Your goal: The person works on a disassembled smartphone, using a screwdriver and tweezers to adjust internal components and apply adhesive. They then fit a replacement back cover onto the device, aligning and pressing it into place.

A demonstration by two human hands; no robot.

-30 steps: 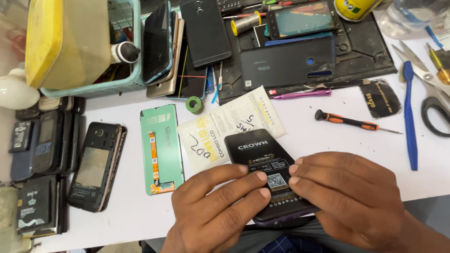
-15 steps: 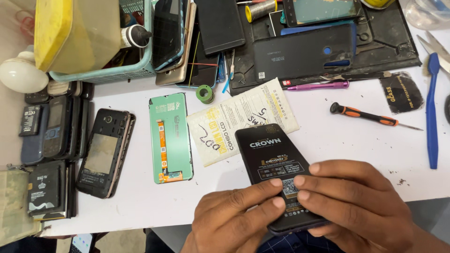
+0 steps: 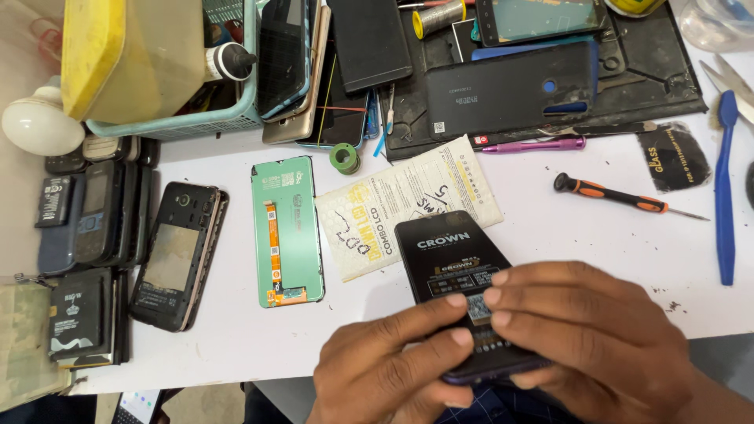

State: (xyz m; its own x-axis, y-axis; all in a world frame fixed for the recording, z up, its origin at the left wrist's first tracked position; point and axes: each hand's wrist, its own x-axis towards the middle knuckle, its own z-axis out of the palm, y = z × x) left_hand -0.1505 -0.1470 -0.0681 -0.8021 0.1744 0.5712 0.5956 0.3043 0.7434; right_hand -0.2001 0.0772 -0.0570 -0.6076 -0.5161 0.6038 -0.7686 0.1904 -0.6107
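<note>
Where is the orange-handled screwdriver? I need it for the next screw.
In the head view, the screwdriver lies on the white table, right of centre, below the purple pen and left of the blue pry tool.

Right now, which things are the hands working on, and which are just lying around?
In use: left hand, right hand, black battery pressed into the phone.

Lying about: green screen panel, orange screwdriver, blue pry tool, open black phone.
</note>
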